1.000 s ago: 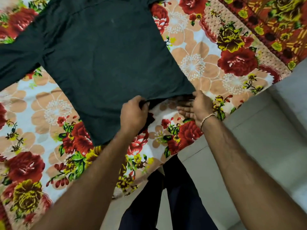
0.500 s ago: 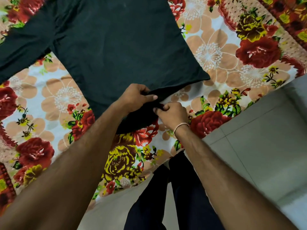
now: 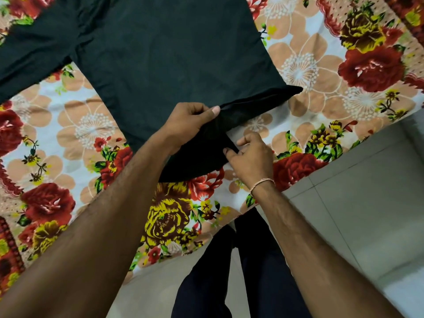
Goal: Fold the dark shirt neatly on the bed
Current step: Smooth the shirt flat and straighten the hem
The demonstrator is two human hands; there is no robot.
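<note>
Left sleeve: running off the left edge of the frame, dark shirt (image 3: 160, 53) spread flat across the upper half of the floral bedsheet (image 3: 75, 134).
Shirt body: lying smooth on the bed, collar end out of view at the top, hem end nearest the person.
Left hand: the left hand (image 3: 190, 123) is curled round the near hem, thumb on top pinching the cloth, lifting that corner off the sheet.
Change, left hand: half a second ago it held the same bunch of hem; the grip holds and the hand sits much where it was.
Hem fold: a lower layer of dark cloth hangs down between the two hands and drapes toward the bed edge.
Right hand: the right hand (image 3: 249, 154) pinches the lower corner of that layer between thumb and fingers, just beside the left hand, a thread bracelet (image 3: 262, 183) at the wrist.
Change, right hand: a second ago it lay flat with fingers out under the hem at the right corner; now it has come in and closed on the cloth.
Right hem corner: flat on the sheet and pointing right, with a thin turned-up lip along the edge.
Open room: bare sheet to the right of the shirt and to the left below the sleeve.
Bed edge: runs diagonally at lower right, tiled floor (image 3: 367, 203) beyond it, the person's dark trousers (image 3: 229, 271) standing against it.
</note>
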